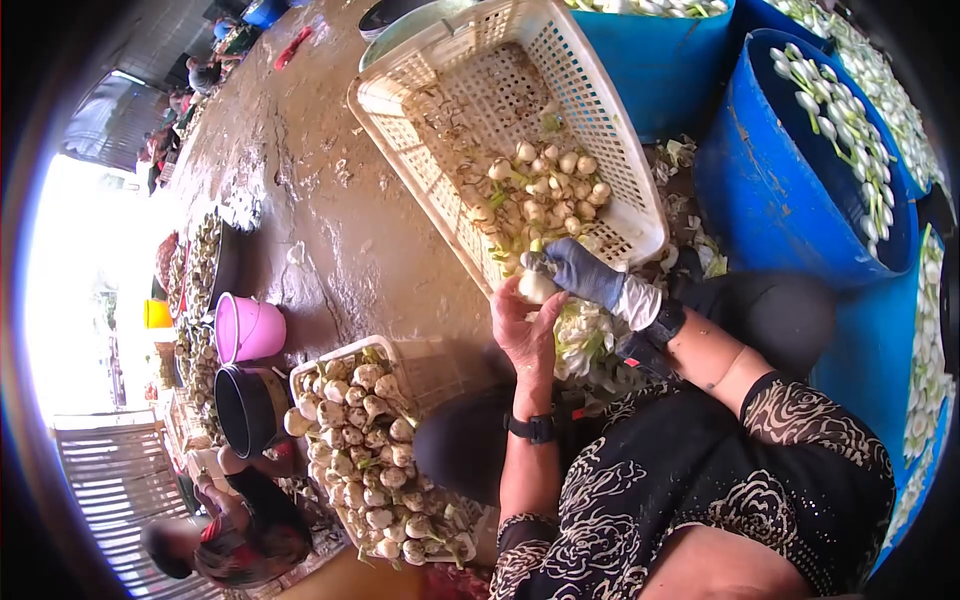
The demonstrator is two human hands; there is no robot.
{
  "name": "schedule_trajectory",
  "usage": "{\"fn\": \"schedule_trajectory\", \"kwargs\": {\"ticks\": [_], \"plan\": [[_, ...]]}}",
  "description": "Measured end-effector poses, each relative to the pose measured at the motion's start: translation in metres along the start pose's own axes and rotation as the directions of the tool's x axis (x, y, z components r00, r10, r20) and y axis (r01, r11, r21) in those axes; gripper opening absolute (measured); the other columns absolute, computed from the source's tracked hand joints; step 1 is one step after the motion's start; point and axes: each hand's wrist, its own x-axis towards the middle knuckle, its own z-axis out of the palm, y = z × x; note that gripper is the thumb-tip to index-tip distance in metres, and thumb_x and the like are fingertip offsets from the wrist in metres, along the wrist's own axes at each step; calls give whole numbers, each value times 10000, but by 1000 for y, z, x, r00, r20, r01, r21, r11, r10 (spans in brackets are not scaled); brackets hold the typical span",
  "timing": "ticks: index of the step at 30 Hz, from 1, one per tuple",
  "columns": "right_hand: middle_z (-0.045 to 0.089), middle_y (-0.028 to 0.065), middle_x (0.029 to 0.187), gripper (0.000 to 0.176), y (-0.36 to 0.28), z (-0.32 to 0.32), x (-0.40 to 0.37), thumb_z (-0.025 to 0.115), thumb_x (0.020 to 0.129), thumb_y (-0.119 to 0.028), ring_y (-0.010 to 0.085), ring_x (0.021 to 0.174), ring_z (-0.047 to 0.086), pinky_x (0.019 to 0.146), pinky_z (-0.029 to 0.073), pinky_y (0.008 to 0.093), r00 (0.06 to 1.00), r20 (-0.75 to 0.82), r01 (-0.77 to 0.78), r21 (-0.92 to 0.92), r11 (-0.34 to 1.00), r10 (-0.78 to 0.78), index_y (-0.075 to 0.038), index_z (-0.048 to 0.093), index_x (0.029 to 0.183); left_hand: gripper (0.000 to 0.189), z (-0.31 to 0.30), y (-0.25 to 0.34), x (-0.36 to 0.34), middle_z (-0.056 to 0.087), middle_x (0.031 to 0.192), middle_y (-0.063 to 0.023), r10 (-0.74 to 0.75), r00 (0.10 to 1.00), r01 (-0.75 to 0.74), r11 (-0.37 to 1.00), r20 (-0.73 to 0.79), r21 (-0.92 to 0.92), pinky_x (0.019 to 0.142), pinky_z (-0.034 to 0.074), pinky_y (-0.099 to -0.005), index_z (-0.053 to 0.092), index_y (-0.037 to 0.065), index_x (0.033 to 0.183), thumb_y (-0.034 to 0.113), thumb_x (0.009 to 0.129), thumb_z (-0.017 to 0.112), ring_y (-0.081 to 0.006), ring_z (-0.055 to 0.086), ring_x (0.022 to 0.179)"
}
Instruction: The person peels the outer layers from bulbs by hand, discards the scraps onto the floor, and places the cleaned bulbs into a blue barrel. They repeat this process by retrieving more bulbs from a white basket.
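Observation:
My left hand (522,330), bare and with a black watch on the wrist, cups a white round bulb (538,287) from below. My right hand (580,270) wears a blue-grey glove, and its fingers curl over the top of the same bulb. Both hands hover just in front of a tilted white plastic basket (450,80) that holds a heap of similar white bulbs (535,190). A pile of cut green leaves (585,340) lies under my hands, between my knees. Whether the glove also hides a tool I cannot tell.
A second white crate (300,372) full of trimmed bulbs sits at lower left, beside a pink bucket (250,328) and a black bucket (245,408). Blue barrels (780,210) with stalked bulbs stand at right. Another person (235,530) crouches at bottom left on the wet concrete floor (300,180).

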Motion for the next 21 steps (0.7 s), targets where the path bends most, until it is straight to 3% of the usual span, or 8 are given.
{"fn": "schedule_trajectory", "kwargs": {"ticks": [2, 8, 10, 12, 14, 15, 18, 21], "plan": [[527, 209, 616, 343, -16, -8, -2, 614, 906, -293, 297, 539, 479, 570, 406, 389, 999, 37, -39, -29, 999, 40, 22, 585, 775, 568, -3, -5, -1, 610, 965, -52, 5, 999, -9, 993, 34, 121, 761, 510, -235, 494, -5, 1173, -7, 700, 807, -116, 601, 836], [552, 188, 651, 278, -37, -18, -15, 605, 915, -248, 296, 576, 476, 596, 417, 383, 996, 82, -20, 9, 1000, 19, 10, 592, 812, 505, -7, 5, 0, 640, 960, -69, -121, 991, 127, 984, 57, -122, 776, 517, -261, 542, -13, 1121, -1, 690, 804, -138, 619, 835], [547, 165, 666, 241, -25, -18, -17, 596, 919, -229, 303, 606, 493, 598, 416, 373, 983, 29, 182, -70, 981, -181, -2, 588, 838, 458, -6, 11, 1, 641, 953, -81, -185, 981, 194, 929, 60, -314, 768, 518, -275, 540, -17, 1120, 22, 726, 771, -153, 619, 854], [536, 148, 658, 209, -36, -23, -18, 611, 902, -208, 317, 625, 518, 591, 417, 367, 927, 16, 370, -185, 910, -374, -11, 583, 836, 389, -10, 8, 3, 640, 971, -92, -146, 986, 161, 955, 79, -249, 755, 516, -284, 536, -19, 1120, 93, 791, 711, -176, 622, 860], [560, 155, 686, 158, -48, -36, -23, 624, 869, -174, 321, 634, 543, 580, 417, 373, 780, 210, 621, -385, 683, -590, -20, 592, 852, 359, -17, 10, 7, 635, 1002, -89, -280, 941, 338, 822, 191, -458, 727, 505, -266, 536, 0, 1124, 178, 839, 664, -199, 626, 872], [582, 176, 722, 144, -47, -39, -28, 635, 825, -140, 337, 650, 565, 588, 433, 391, 928, 282, 300, -188, 935, -241, -20, 609, 900, 365, -22, 9, 9, 635, 1053, -97, -305, 915, 400, 770, 263, -497, 717, 497, -283, 538, 29, 1138, 279, 881, 603, -215, 628, 896], [584, 182, 712, 169, -54, -43, -31, 640, 822, -131, 293, 610, 556, 593, 442, 382, 930, 306, 258, -149, 954, -204, -2, 613, 928, 371, -30, -7, 8, 635, 1082, -117, -383, 852, 514, 482, 357, -709, 724, 502, -330, 538, 47, 1161, 294, 888, 585, -212, 624, 928], [565, 182, 668, 189, -48, -45, -37, 676, 800, -126, 301, 599, 561, 597, 448, 377, 970, 174, 191, -120, 974, -169, 15, 606, 905, 407, -29, -17, 13, 625, 1145, -123, -361, 866, 497, 540, 347, -679, 790, 502, -379, 521, 50, 1217, 288, 889, 564, -234, 612, 1017]]}}
